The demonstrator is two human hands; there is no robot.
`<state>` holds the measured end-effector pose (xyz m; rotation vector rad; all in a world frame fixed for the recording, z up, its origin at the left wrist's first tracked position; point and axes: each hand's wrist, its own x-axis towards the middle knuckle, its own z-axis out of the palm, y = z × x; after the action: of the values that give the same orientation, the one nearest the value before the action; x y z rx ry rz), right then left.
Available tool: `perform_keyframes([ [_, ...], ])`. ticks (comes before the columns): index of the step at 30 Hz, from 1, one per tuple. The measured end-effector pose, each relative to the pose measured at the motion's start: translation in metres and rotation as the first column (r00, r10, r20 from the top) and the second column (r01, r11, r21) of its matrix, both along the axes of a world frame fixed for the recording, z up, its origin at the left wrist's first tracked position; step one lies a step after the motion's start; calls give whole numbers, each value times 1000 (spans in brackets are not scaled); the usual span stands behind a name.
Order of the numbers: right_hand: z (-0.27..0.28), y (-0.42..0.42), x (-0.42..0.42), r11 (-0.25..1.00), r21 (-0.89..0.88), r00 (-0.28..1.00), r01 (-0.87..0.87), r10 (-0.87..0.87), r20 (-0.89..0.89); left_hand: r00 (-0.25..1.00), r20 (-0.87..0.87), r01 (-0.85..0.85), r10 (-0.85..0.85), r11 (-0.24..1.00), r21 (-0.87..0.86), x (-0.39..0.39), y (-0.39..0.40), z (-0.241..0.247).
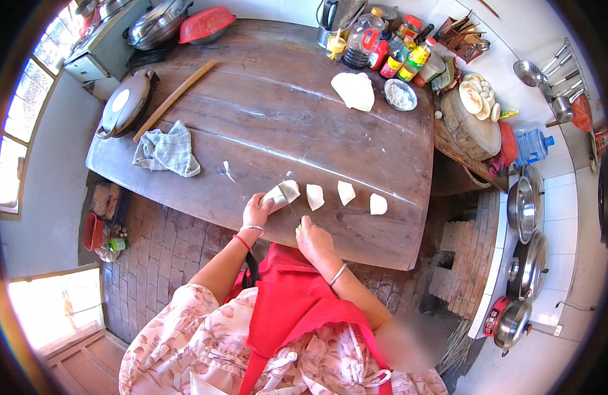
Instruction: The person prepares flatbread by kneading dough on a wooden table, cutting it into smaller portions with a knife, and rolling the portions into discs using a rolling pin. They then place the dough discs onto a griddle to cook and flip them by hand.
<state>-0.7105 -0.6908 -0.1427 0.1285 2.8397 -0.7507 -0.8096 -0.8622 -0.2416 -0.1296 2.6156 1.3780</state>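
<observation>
My left hand (257, 211) grips the near end of a short roll of white dough (277, 196) on the wooden table. In my right hand (315, 239) is the handle of a knife (288, 202), whose thin blade lies across the roll. The blade's cutting edge is too small to make out. To the right of the roll sit separate pieces of dough: one piece (315, 197) close by, another (346, 192) farther along, and a third (378, 204) towards the table's right side.
A larger dough slab (354, 91) lies beside a bowl of flour (400, 95) at the back right, before several sauce bottles (393, 59). On the left are a cloth (168, 150), a wooden rolling pin (175, 101) and an electric griddle (126, 104). Flatbreads (474, 98) top a round chopping block (469, 128).
</observation>
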Motion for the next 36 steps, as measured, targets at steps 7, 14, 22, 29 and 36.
perform_keyframes([
  [7,-14,1,-15,997,-76,998,8,-4,58,999,-1,39,-39,998,56,0,-3,-8],
  [14,-48,-4,-34,996,-91,1000,17,-15,18,999,35,36,-38,997,72,-1,-9,-9],
  [22,-44,19,-47,979,-205,999,-9,-2,-54,832,552,-248,-57,852,462,-4,-39,12],
  [29,49,117,13,870,-385,947,307,-319,34,782,611,-466,-126,534,706,-26,-32,31],
  [36,0,276,-23,963,94,902,253,-200,-382,819,530,-276,-217,661,698,-112,130,39],
])
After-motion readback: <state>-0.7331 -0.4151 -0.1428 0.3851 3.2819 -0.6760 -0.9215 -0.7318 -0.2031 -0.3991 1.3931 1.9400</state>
